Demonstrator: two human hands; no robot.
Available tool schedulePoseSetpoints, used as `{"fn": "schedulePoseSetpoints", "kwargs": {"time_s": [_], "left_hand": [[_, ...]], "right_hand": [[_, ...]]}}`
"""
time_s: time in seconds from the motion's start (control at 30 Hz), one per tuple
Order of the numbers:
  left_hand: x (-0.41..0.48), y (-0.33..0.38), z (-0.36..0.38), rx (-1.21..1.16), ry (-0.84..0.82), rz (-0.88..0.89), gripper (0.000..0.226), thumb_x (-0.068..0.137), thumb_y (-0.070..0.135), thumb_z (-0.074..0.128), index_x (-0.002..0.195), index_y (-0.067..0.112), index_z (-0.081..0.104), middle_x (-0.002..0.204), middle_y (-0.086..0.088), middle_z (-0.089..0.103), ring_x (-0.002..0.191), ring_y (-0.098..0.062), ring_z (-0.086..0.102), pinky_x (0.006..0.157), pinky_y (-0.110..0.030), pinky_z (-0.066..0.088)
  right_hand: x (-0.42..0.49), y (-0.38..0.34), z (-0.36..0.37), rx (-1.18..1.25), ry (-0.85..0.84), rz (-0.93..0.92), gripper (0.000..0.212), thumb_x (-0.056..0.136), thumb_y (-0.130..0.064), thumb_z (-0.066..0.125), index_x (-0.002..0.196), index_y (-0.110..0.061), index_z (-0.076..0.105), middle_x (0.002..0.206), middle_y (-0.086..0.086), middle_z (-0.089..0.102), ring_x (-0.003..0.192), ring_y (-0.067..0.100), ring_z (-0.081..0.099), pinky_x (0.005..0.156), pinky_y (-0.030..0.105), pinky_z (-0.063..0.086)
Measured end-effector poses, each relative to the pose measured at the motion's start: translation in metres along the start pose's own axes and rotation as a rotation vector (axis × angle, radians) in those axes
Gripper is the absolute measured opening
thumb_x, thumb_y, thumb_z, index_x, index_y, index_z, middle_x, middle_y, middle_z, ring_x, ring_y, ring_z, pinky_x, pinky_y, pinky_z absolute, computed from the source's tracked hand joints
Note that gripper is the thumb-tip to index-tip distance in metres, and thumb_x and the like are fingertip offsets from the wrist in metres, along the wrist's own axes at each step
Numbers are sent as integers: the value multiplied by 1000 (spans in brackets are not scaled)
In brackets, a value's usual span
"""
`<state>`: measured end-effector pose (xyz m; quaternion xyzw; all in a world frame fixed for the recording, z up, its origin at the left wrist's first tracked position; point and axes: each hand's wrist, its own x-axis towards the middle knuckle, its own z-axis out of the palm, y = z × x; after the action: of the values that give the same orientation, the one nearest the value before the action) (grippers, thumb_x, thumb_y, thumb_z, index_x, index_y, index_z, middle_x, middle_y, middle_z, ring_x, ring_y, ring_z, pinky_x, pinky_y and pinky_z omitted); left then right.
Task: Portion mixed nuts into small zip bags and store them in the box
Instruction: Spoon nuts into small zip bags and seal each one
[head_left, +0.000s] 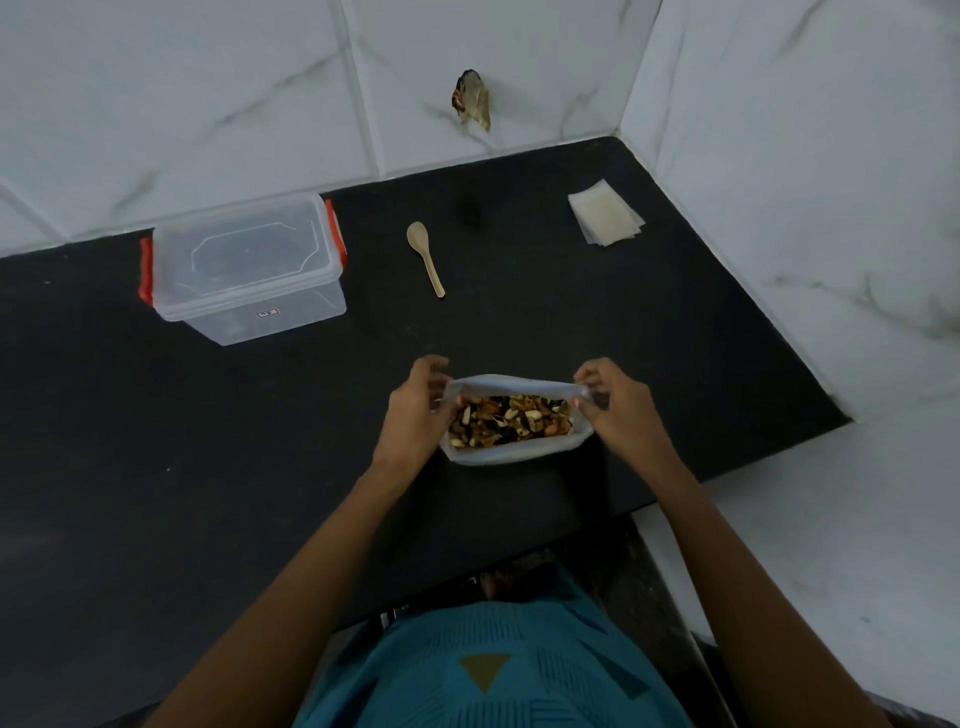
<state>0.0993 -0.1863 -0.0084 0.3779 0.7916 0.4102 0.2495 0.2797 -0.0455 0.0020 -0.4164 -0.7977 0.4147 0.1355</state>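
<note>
The black desk (208, 441) sits in a tiled corner, walled at the back and on the right, with its front edge just before the person. The nut bag (509, 456) stands near that front edge, right of centre. Its mouth faces up and its long axis runs left to right. The left hand (415, 410) and right hand (618, 410) each pinch one end of the rim, holding it open over the mixed nuts (511, 421). Bare desk lies all around the bag.

The lidded box (249, 265) sits well apart at the back left, its red clips seemingly latched. The wooden spoon (426, 254) lies in the middle, bowl toward the back wall. The small zip bags (605, 213) are stacked at the back right near the side wall.
</note>
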Motion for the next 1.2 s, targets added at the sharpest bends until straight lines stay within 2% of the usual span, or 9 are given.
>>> {"fn": "schedulePoseSetpoints", "kwargs": {"time_s": [0.1,0.27,0.43,0.6,0.7,0.8,0.93,1.07,1.2], "left_hand": [[10,-3,-4,123,-39,25,25,93,10,52,116,7,61,110,-6,61,96,-7,55,77,-14,44],[29,0,-13,106,-283,-185,22,97,16,44,111,11,59,104,-4,57,90,-10,53,70,-19,43],[32,0,-22,-438,-297,-408,40,94,12,50,129,27,39,102,-9,61,93,-16,58,67,-21,43],[35,-3,-12,-813,-197,-557,54,93,7,49,141,25,31,132,-12,42,96,-17,57,69,-27,53],[36,-6,-13,-940,-212,-535,66,93,3,48,143,36,22,120,-9,45,99,-20,59,73,-31,56],[36,-9,-18,-878,-319,-444,73,90,-2,49,138,43,19,117,-13,55,106,-23,58,79,-33,55],[35,-15,-19,-597,-299,-390,71,88,-8,49,137,38,28,126,-7,46,118,-21,47,85,-31,49],[27,-20,-11,-222,-158,-310,43,89,5,57,128,19,47,132,-6,43,103,-15,55,81,-26,48],[13,-13,-6,-25,53,-347,22,87,24,62,105,12,56,103,-2,55,89,-11,54,72,-22,44]], "right_hand": [[8,3,-3,50,-28,47,20,86,-2,58,98,-17,53,87,-5,61,87,7,58,73,16,43],[19,5,-9,147,-90,176,18,88,-6,57,100,-18,51,85,-5,61,81,2,55,65,15,40],[27,10,-12,513,-183,439,20,87,-2,55,100,-17,52,92,7,59,78,13,57,64,23,45],[27,13,-10,926,-185,590,23,90,6,45,103,-14,45,85,6,55,72,13,54,56,19,50],[27,18,-14,1077,-229,629,26,89,6,43,93,-20,46,92,6,58,80,16,56,73,26,47],[24,22,-19,1089,-264,639,31,87,9,42,93,-21,45,98,7,60,89,19,57,84,33,42],[20,19,-15,1049,-188,625,35,85,16,38,93,-17,46,99,8,58,95,21,55,90,37,43],[16,15,-6,734,-59,555,26,86,11,45,89,-14,51,102,7,50,92,16,54,77,29,49],[7,13,3,299,62,404,16,87,-11,60,102,-13,56,107,4,54,96,13,54,76,22,44]]}}
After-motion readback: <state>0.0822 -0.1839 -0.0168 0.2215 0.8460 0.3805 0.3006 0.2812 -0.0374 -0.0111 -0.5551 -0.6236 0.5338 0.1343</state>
